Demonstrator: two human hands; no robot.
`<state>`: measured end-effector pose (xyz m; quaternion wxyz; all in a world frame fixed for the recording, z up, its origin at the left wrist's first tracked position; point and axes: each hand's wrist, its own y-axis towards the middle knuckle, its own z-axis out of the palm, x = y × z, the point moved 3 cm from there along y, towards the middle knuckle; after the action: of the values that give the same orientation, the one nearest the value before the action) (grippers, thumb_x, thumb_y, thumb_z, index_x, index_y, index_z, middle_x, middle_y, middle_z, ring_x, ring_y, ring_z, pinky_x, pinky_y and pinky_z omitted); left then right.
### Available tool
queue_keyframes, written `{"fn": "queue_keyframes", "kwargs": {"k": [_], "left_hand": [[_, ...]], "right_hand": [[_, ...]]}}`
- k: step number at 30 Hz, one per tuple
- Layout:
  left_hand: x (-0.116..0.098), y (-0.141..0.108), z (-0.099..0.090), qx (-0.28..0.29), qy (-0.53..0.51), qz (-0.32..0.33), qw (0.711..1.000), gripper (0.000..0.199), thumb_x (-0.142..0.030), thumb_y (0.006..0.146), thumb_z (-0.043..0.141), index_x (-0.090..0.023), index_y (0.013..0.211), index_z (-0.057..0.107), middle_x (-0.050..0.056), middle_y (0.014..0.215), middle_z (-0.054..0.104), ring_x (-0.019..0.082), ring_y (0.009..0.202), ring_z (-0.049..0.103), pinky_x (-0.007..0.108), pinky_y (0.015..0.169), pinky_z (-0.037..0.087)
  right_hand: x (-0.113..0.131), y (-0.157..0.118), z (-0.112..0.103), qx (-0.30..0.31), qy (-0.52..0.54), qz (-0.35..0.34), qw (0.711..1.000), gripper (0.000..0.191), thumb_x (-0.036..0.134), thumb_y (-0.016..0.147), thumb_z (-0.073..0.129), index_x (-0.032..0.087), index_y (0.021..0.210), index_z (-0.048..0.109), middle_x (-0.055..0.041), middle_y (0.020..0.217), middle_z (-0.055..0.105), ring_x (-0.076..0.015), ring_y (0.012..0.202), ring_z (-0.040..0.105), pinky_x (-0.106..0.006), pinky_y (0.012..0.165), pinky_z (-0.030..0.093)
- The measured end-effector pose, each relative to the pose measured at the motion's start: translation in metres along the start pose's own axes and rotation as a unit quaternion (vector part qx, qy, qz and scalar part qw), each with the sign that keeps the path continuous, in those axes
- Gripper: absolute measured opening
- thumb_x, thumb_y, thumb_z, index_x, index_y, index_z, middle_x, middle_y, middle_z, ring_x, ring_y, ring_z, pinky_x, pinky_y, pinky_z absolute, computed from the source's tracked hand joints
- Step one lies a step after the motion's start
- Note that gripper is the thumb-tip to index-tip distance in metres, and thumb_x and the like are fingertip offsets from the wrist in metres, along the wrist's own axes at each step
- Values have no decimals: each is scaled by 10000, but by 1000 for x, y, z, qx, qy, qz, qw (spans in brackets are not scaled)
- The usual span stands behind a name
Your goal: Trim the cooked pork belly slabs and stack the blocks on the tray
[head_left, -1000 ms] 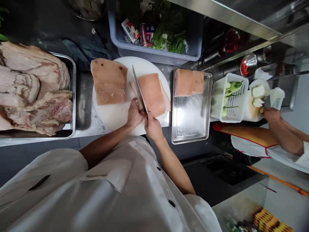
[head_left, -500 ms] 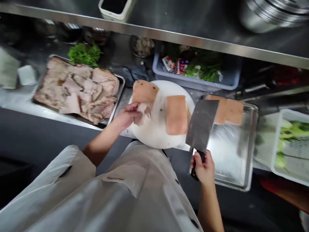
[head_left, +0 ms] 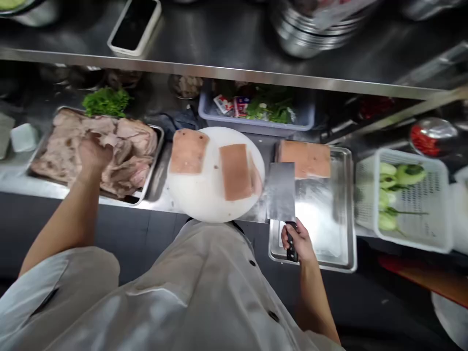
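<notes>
My left hand [head_left: 94,152] is over the metal tray [head_left: 144,192] of pale meat pieces [head_left: 133,134], thumb and fingers apart. A pale scrap [head_left: 109,140] shows by its fingertips; I cannot tell whether they touch it. With my right hand [head_left: 300,242] I grip a cleaver [head_left: 281,192] by its black handle, its broad blade pointing away from me. The blade is above the left edge of a second tray [head_left: 343,239]. On the round white cutting board [head_left: 197,200] lie two squarish slabs of skin-on pork, one left [head_left: 189,153] and one right [head_left: 235,171].
More pork slabs [head_left: 305,158] lie at the back of the right tray. Behind the board is a plastic bin [head_left: 256,126] with greens and packets. A vegetable basket [head_left: 435,209] stands right. A steel shelf [head_left: 219,75] overhangs the counter, holding a phone [head_left: 133,27] and stacked bowls [head_left: 314,36].
My left hand has moved left from the board to the meat tray, taking along the pale scrap it held. My right hand still holds the cleaver. The view has shifted.
</notes>
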<state>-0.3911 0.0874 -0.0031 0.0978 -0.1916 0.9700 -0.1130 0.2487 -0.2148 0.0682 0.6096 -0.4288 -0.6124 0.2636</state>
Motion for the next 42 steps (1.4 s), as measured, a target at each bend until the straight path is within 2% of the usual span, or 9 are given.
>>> {"fn": "queue_keyframes", "kwargs": {"k": [3,7,9,12,19,24,34,38,42], "left_hand": [[-129,-53,45,135,-97,165,972,338,-153,822,559,-125,1133,688,77,1073,758,194,934,672,391,971,574],[-310,-164,89,294,-156,445,832,348,-155,855,565,-166,1165,723,113,1190,739,252,1054,689,376,998,549],[-366,-213,104,313,-72,497,806,323,-169,884,577,-137,1165,733,165,1157,738,315,1123,675,433,1026,525],[-400,-262,114,286,11,470,835,385,-267,960,566,-44,1248,693,279,1149,717,410,1132,653,512,945,522],[-386,-324,122,237,69,470,847,381,-149,912,571,-2,1238,703,333,1216,699,429,1165,650,551,998,461],[-378,-331,128,221,50,448,865,424,-90,982,409,5,1298,674,372,1424,597,419,1262,643,552,1049,446],[-378,-313,88,153,-119,451,871,593,-68,921,486,-130,1510,514,259,1593,470,399,1368,524,571,1116,458],[-297,-238,43,37,-192,316,929,543,-53,836,530,-186,1355,616,179,1392,605,342,1272,570,522,1081,514],[-146,-141,-9,-80,-151,130,977,595,-72,716,600,-182,1300,586,105,1294,652,301,1217,604,526,1102,506]], "right_hand": [[-12,11,-14,43,5,2,999,476,598,831,729,259,922,408,122,565,531,-82,348,434,-203,352,372],[-18,20,-16,95,11,-6,995,451,591,855,698,255,950,412,128,577,532,-79,350,425,-197,356,356],[-19,20,-16,115,9,6,993,470,604,850,700,252,969,411,133,572,529,-75,351,418,-190,360,352],[-21,12,-19,145,8,36,989,494,622,845,701,247,994,415,138,565,524,-69,352,424,-179,375,350],[-43,-8,-37,169,27,63,983,511,653,844,695,246,984,420,131,585,526,-72,343,423,-195,353,364],[-49,1,-16,194,26,65,979,510,671,870,668,254,1013,412,146,578,499,-67,351,412,-190,362,385],[27,-28,-14,173,-58,-6,983,370,582,948,598,257,1007,432,109,601,512,-91,388,439,-213,394,366],[75,-15,73,269,-166,-65,947,263,512,1005,514,258,1048,463,102,555,478,-121,416,425,-232,438,330],[111,9,193,338,-262,-163,889,158,416,1004,515,258,1008,501,69,656,488,-142,572,484,-236,575,369]]}}
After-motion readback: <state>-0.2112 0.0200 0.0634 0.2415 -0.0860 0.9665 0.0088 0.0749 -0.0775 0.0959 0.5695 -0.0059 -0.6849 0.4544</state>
